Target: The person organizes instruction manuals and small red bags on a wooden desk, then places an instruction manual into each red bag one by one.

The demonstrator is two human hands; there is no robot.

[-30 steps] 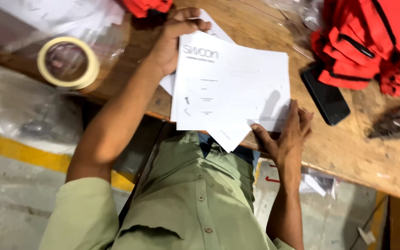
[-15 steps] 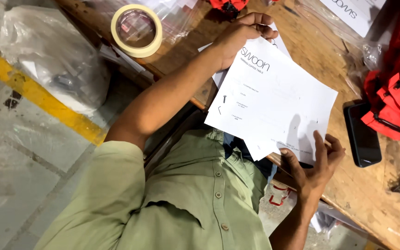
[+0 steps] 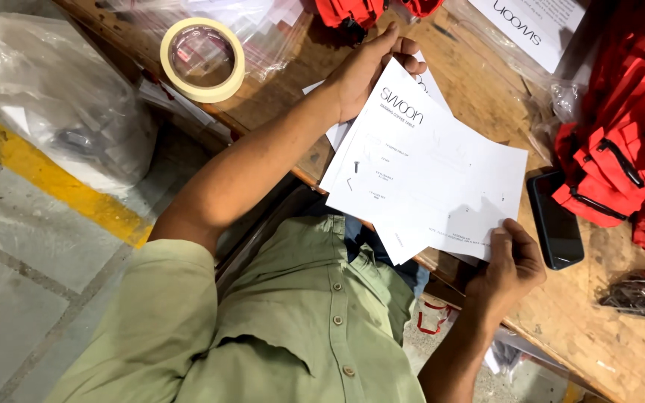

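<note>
A roll of tape [image 3: 202, 59] lies on the desk [image 3: 479, 89] at ten o'clock. The left hand [image 3: 367, 71] and right hand [image 3: 508, 270] pinch a stack of white sheets [image 3: 427, 179] between fingers and thumb; its long axis runs eleven to five o'clock. A black phone [image 3: 555, 221] and red bags [image 3: 628, 149] lie at three o'clock.

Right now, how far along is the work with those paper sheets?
Done: several white paper sheets are gathered into one stack at the wooden table's edge. In hand: the left hand grips the stack's far end, and the right hand pinches its near corner. Left: the edges are fanned, not squared; the tape roll lies untouched.
</note>
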